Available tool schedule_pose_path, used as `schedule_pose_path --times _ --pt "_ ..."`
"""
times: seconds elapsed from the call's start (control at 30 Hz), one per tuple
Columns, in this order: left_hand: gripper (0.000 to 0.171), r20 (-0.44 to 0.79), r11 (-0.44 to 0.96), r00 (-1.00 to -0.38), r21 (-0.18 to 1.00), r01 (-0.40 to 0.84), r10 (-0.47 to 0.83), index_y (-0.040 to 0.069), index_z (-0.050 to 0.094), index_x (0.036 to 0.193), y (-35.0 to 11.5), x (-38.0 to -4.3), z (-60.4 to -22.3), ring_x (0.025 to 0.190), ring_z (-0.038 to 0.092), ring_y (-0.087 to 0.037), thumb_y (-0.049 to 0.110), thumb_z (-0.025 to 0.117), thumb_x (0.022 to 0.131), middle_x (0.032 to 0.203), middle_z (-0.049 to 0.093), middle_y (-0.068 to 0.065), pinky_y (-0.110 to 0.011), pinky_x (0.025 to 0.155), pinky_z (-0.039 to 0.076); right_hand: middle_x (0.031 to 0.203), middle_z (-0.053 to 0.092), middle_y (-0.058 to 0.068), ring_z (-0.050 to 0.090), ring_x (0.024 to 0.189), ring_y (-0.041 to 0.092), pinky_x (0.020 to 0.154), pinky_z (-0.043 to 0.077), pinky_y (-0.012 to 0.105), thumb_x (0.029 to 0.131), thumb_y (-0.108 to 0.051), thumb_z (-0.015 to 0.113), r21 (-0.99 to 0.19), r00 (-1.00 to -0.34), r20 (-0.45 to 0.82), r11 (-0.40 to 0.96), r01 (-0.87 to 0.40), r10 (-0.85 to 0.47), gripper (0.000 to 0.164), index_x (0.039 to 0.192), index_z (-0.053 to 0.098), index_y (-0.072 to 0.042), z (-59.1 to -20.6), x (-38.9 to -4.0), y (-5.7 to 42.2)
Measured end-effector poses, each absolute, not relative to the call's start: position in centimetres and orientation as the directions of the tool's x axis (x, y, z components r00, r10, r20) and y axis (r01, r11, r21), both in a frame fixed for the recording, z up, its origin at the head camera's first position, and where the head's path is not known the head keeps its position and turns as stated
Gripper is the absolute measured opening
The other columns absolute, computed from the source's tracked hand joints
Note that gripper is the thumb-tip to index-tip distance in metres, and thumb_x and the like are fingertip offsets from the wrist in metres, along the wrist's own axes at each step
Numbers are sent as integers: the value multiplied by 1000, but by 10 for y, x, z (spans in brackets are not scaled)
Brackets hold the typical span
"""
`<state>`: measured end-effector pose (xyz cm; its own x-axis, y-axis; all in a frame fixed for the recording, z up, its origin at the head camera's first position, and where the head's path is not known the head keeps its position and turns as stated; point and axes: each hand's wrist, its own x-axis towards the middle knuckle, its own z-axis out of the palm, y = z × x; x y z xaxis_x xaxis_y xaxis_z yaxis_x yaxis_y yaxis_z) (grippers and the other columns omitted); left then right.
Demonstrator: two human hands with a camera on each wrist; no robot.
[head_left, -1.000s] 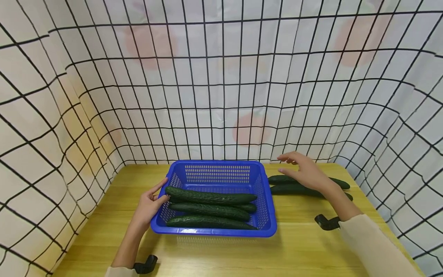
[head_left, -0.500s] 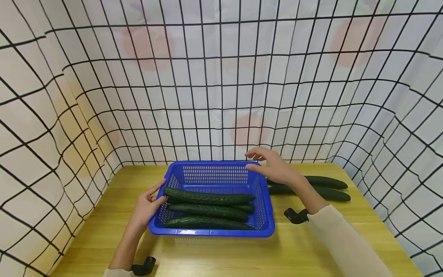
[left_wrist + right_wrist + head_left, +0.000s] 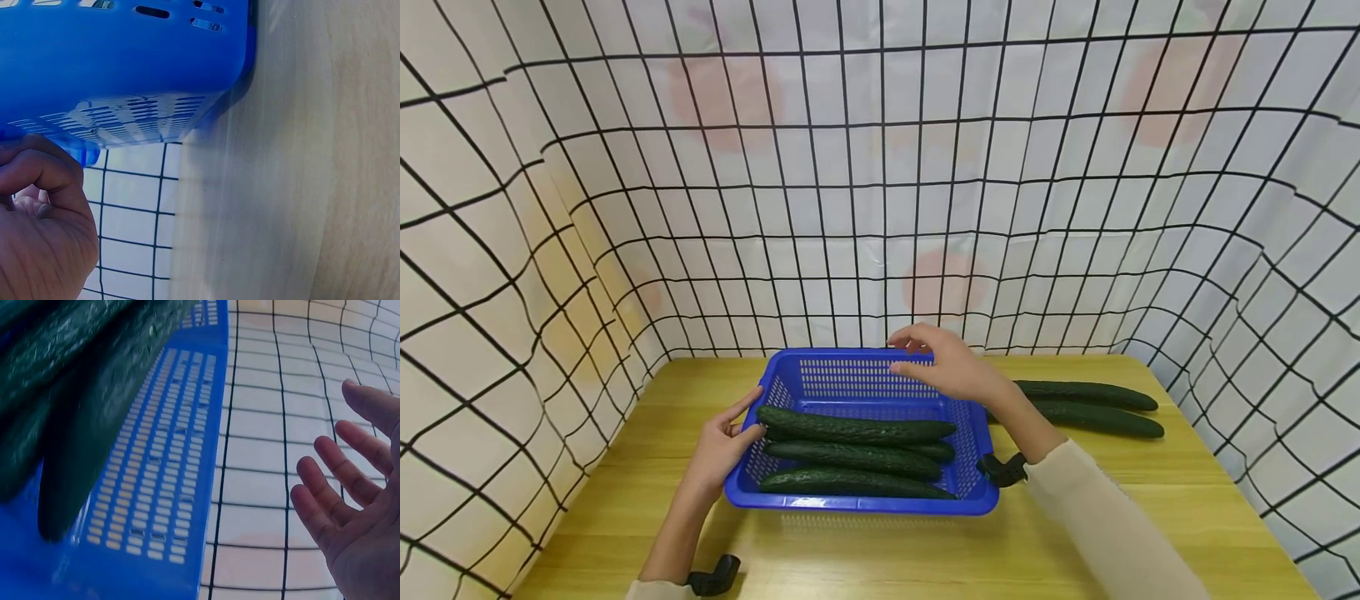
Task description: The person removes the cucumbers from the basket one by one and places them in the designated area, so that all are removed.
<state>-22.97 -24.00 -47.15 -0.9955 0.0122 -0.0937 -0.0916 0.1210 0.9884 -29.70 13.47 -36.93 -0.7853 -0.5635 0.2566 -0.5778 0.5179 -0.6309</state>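
Observation:
A blue plastic basket (image 3: 880,502) with slotted walls stands on the table, several dark green cucumbers (image 3: 857,428) lying lengthwise in its front half. My left hand (image 3: 718,450) grips the basket's left rim; in the left wrist view its curled fingers (image 3: 47,172) are at the rim. Over the basket's back right part hovers my right hand (image 3: 951,368), holding nothing. The right wrist view shows its fingers (image 3: 337,506) spread and relaxed, apart from the basket wall (image 3: 156,456) and the cucumbers (image 3: 94,431).
Two more cucumbers (image 3: 1097,417) lie side by side on the wooden table (image 3: 1150,500) right of the basket, their left ends hidden behind my right arm and the basket. A black wire grid (image 3: 883,233) backed by white sheeting encloses the table at the back and both sides.
My right hand has moved left, from above the two cucumbers on the table to over the basket. The left hand has stayed on the rim, and the cucumbers have not moved.

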Motion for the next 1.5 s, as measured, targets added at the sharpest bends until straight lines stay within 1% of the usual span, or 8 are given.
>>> schedule_pose_path --times 0.27,0.4,0.63,0.9,1.1,1.2,1.3,1.5 --pt "67 -94 114 -995 989 -92 13 28 45 157 -240 -231 -471 70 76 -29 8 65 96 76 75 -10 -43 63 64 136 63 11 60 120 30 108 49 51 99 -31 69 -659 -764 209 490 -571 -611 47 140 59 -9 -379 -295 110" --pt "67 -91 106 -996 990 -89 16 26 45 157 -239 -231 -471 71 76 -30 7 65 96 78 75 -11 -43 63 64 136 63 9 60 121 27 105 50 52 98 -34 70 -654 -769 165 515 -554 -618 48 140 59 -11 -389 -296 101" --pt "68 -88 105 -996 991 -85 21 27 44 158 -240 -232 -471 69 76 -28 8 65 96 77 75 -11 -42 62 64 140 60 5 59 122 30 100 53 49 97 -39 71 -604 -746 105 554 -573 -658 54 143 59 -13 -403 -297 90" --pt "68 -83 101 -996 992 -81 15 26 46 157 -239 -232 -472 68 75 -27 6 66 95 74 74 -10 -42 62 64 140 62 6 59 126 31 104 51 47 95 -43 72 -560 -712 7 587 -584 -702 57 143 59 -15 -417 -298 82" --pt "67 -77 111 -997 991 -76 8 25 47 157 -239 -231 -472 68 75 -28 6 65 95 73 73 -10 -41 62 64 135 66 7 63 121 27 103 53 44 93 -45 74 -546 -677 -47 587 -598 -734 57 141 61 -17 -425 -299 76" --pt "67 -80 111 -997 991 -78 7 25 47 156 -239 -231 -472 69 75 -29 7 66 95 75 73 -11 -42 62 64 128 68 7 65 114 23 99 55 41 93 -45 74 -521 -664 -83 600 -606 -743 56 140 62 -17 -429 -299 75" --pt "66 -83 117 -997 990 -82 4 25 47 156 -239 -230 -472 70 76 -31 8 66 95 77 74 -12 -43 62 64 124 69 3 65 110 19 97 55 40 93 -45 74 -494 -658 -115 617 -612 -744 54 138 65 -17 -431 -299 74" --pt "66 -82 130 -997 988 -83 -9 25 48 156 -239 -230 -473 72 76 -32 8 66 95 78 74 -12 -43 63 64 128 68 0 62 108 15 96 54 37 95 -43 71 -488 -643 -125 611 -624 -756 50 136 67 -16 -433 -299 75"
